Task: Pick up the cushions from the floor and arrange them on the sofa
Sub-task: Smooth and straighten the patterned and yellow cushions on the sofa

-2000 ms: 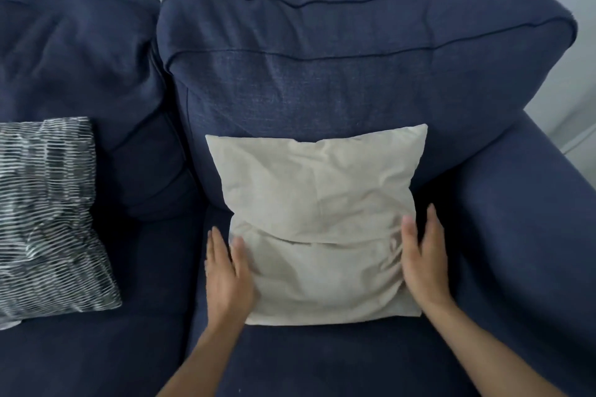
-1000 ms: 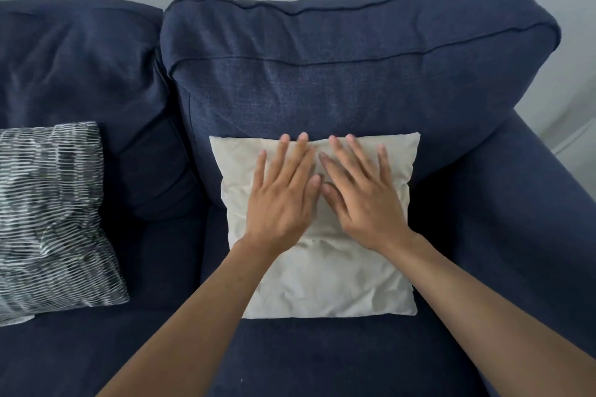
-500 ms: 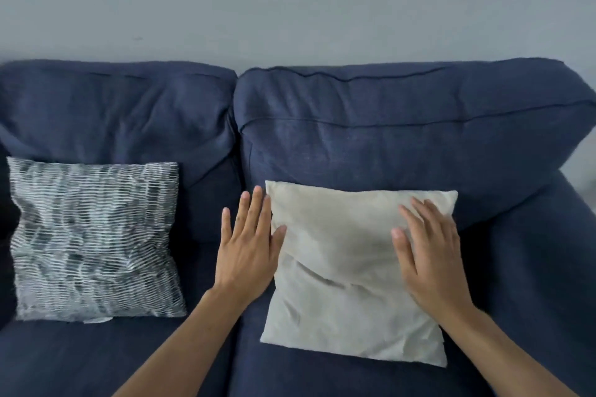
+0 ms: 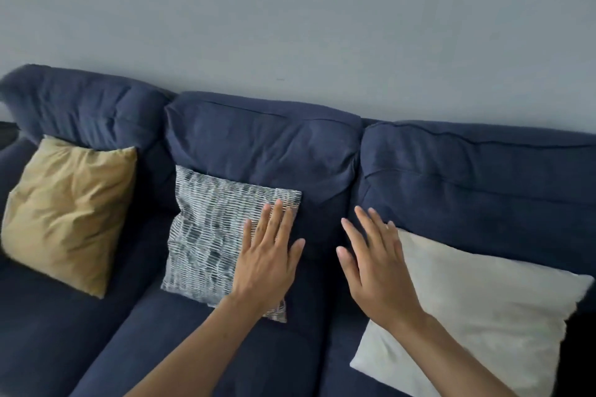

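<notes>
Three cushions lean against the back of a dark blue sofa (image 4: 264, 145). A mustard cushion (image 4: 67, 213) stands on the left seat, a grey-and-white patterned cushion (image 4: 209, 235) on the middle seat, a cream cushion (image 4: 483, 309) on the right seat. My left hand (image 4: 269, 259) is flat and open over the right edge of the patterned cushion. My right hand (image 4: 377, 264) is open with fingers spread, in front of the cream cushion's upper left corner, holding nothing.
A plain grey wall (image 4: 290, 26) rises behind the sofa. Dark seat cushions (image 4: 64, 338) stretch toward me in front of the three cushions. A dark gap (image 4: 577, 351) shows at the far right by the sofa's arm.
The view has swung left and pulled back, bringing the mustard cushion into sight. Both hands have left the cream cushion and shifted left; the left one now lies over the patterned cushion.
</notes>
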Motion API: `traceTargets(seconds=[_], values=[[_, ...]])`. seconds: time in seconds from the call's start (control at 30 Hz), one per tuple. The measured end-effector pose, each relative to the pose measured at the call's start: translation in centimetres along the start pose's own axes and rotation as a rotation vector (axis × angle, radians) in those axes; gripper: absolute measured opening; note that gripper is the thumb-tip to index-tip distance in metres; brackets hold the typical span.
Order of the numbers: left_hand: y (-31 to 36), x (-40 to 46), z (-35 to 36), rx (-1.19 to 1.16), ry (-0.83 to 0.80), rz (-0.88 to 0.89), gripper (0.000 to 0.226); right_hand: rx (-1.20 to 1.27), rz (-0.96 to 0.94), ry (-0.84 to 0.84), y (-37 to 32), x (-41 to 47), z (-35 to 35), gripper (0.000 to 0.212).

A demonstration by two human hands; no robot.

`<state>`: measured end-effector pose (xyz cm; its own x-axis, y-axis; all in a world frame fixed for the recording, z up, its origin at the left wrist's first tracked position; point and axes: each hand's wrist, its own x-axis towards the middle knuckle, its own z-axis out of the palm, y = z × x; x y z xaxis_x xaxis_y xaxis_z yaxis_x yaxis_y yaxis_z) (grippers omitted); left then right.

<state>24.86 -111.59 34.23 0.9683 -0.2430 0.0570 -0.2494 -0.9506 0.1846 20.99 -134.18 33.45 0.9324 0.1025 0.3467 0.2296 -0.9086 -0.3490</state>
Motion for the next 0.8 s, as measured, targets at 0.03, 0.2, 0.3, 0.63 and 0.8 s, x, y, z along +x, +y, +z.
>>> traceTargets(seconds=[0.03, 0.2, 0.3, 0.63, 0.8], values=[[-1.6, 0.1, -0.3, -0.006, 0.0, -0.004, 0.069, 0.005, -0.001, -0.007, -1.1, 0.7, 0.8, 0.051], [-10.9, 1.2, -0.6, -0.055, -0.039, -0.048, 0.073, 0.047, 0.063, -0.072, -6.2, 3.2, 6.1, 0.055], [-17.7, 2.0, 0.5, -0.105, -0.08, -0.081, 0.075, 0.074, 0.131, -0.145, -9.3, 4.3, 10.0, 0.06], [-33.8, 5.1, 5.7, -0.313, -0.213, -0.163, 0.102, 0.331, 0.644, -0.151, -16.4, 8.4, 20.8, 0.114], [-35.0, 7.0, 7.7, -0.472, -0.29, -0.11, 0.116, 0.367, 0.701, -0.038, -17.1, 10.0, 24.1, 0.114]])
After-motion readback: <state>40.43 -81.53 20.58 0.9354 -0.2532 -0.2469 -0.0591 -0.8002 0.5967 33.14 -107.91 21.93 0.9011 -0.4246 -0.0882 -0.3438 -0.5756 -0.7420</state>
